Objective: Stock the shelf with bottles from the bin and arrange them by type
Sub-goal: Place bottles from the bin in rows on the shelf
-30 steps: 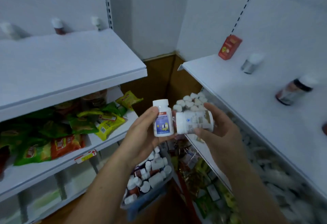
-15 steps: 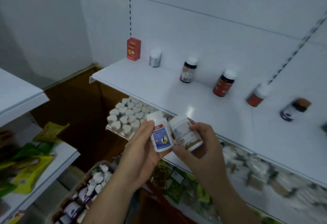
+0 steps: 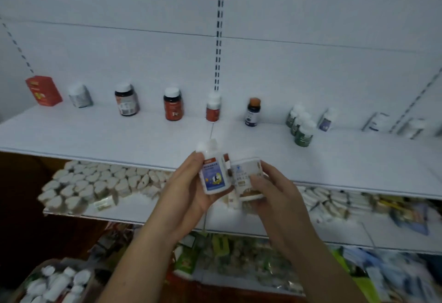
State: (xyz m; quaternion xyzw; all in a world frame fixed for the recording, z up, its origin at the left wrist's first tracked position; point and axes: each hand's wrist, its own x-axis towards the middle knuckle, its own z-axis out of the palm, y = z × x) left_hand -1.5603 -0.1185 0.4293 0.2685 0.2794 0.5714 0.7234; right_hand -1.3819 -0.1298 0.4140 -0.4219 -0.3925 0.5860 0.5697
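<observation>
The left hand grips a white plastic bottle with a blue label. The right hand grips a white pale-labelled bottle. Both are in front of the white top shelf. Only a sparse row of assorted bottles stands there, and the bin below looks full, so most stocking remains.

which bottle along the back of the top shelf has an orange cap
The small dark bottle with a blue label, just right of the slotted upright; the others have white caps.
</observation>
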